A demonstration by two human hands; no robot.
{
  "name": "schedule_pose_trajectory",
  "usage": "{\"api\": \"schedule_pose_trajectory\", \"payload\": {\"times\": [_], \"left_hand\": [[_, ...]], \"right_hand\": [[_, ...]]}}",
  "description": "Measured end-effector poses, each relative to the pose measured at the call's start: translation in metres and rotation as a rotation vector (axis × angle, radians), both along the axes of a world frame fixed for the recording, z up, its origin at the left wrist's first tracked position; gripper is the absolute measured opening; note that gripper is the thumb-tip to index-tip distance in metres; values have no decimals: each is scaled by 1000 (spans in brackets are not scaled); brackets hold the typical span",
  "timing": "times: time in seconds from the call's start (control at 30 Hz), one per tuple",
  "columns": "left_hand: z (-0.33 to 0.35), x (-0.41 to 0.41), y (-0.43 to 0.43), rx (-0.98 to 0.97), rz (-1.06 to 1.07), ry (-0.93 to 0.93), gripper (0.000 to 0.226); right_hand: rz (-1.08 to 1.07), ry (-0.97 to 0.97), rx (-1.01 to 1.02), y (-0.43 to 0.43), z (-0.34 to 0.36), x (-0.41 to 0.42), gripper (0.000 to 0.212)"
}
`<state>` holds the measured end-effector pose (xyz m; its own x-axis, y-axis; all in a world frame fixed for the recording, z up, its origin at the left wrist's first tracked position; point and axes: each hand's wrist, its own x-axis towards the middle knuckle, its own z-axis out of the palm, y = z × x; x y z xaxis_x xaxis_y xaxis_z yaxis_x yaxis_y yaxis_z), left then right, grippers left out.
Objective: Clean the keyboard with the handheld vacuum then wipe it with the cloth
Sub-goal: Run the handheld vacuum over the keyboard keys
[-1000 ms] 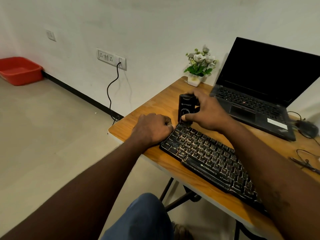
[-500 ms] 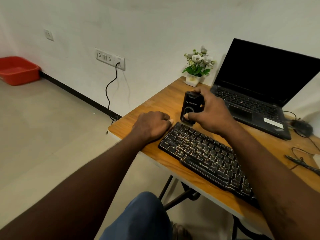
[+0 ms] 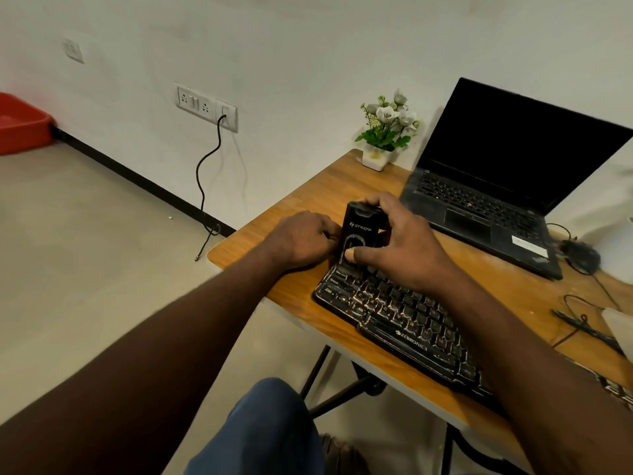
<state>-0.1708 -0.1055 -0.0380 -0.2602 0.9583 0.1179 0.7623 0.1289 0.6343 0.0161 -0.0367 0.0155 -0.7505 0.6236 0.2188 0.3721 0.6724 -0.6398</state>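
Observation:
A black backlit keyboard (image 3: 407, 320) lies diagonally on the wooden desk (image 3: 301, 197). A black handheld vacuum (image 3: 359, 231) stands upright with its nozzle on the keyboard's far left corner. My right hand (image 3: 400, 248) grips the vacuum from the right, fingers over its top and thumb on its front. My left hand (image 3: 301, 241) rests on the desk with curled fingers at the keyboard's left end, against the vacuum's base; what it holds is hidden. A pale cloth (image 3: 620, 323) shows at the right edge.
An open laptop (image 3: 496, 186) with a dark screen sits behind the keyboard, a small potted plant (image 3: 383, 135) beside it. A mouse (image 3: 582, 257) and cables (image 3: 582, 323) lie at the right. A red tub (image 3: 20, 123) stands on the floor far left.
The vacuum and my right hand have shifted slightly toward the keyboard's left corner, now touching my left hand. The camera has tilted a little.

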Motion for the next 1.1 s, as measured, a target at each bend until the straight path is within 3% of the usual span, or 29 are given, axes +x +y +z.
{"api": "schedule_pose_trajectory", "payload": {"times": [0.07, 0.13, 0.3, 0.43, 0.57, 0.63, 0.73, 0.87, 1.0, 1.1], "left_hand": [[0, -1, -1, 6, -4, -11, 29], [1, 0, -2, 13, -6, -56, 19], [-1, -2, -2, 16, 5, -36, 32], [1, 0, -4, 9, 17, -4, 8], [-1, -4, -3, -19, 35, 71, 30], [0, -2, -6, 3, 27, 45, 34], [3, 0, -8, 16, 29, -2, 35], [2, -2, -5, -47, 26, 58, 34], [6, 1, -8, -5, -8, 16, 15], [6, 0, -9, -49, 12, 32, 28]], "right_hand": [[-1, 17, -60, -1, 2, 3, 67], [-77, 25, 27, -3, 0, 3, 69], [38, -45, 30, -18, 4, 1, 69], [-66, -55, 167, -22, 2, -5, 70], [65, -104, 86, -32, 4, -4, 66], [33, -81, 61, -30, 10, -2, 64], [-39, -79, 109, -32, 6, -2, 64], [104, -117, -25, -41, 9, 1, 63], [-56, -84, 57, -31, 10, 1, 62], [36, -115, -3, -36, 8, 0, 61]]}}
